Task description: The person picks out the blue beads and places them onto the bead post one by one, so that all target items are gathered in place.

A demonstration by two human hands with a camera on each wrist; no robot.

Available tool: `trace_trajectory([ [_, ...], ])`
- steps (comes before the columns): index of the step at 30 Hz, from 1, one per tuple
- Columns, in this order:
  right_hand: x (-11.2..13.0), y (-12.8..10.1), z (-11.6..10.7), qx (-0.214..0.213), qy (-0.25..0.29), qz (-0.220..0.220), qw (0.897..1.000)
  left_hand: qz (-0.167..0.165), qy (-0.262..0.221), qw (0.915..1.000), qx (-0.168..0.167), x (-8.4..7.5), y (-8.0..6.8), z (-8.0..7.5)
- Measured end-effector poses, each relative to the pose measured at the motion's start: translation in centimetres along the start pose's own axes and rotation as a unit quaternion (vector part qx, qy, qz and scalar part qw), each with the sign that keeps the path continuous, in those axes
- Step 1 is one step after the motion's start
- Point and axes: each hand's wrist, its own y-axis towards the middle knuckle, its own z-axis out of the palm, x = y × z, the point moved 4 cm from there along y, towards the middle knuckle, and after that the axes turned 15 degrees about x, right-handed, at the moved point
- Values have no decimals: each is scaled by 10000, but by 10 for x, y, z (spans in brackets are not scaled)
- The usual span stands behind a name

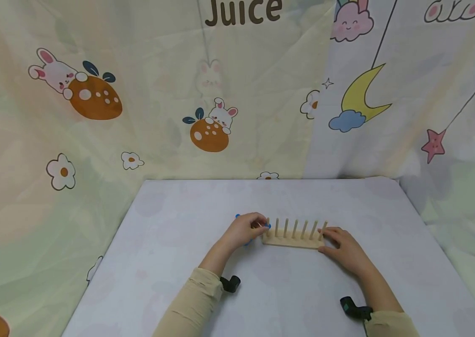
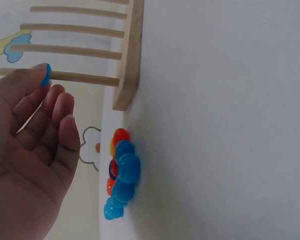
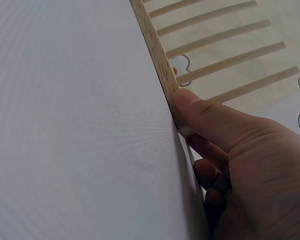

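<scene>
Currently, left grip (image 1: 243, 229) pinches blue bead (image 2: 48, 74) at end peg (image 2: 85, 78), upper left of left-wrist view; right grip (image 1: 344, 250) pinches pegboard (image 1: 292, 241), right of head-view centre. Best slide bead straight, pegboard braced.

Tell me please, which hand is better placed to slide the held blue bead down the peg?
Probably the left hand: it pinches the blue bead, which appears threaded on the end peg. The right hand grips the opposite end of the wooden base, so it seems better placed to steady it.
</scene>
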Motion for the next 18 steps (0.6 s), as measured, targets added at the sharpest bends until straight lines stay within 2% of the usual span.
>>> trace_trajectory([
  [3,0,0,0,-8,-12,-31,10000,-94,-111,9999,29,4,1,6],
  [9,-1,0,1,2,-47,-51,10000,-486,-440,9978,-69,11,-2,16],
  [15,0,-1,1,-24,-24,-113,9999,-561,-715,9957,-172,15,-4,25],
  [18,0,-1,1,-40,-15,-133,9999,-588,-679,9958,-177,17,-4,28],
])
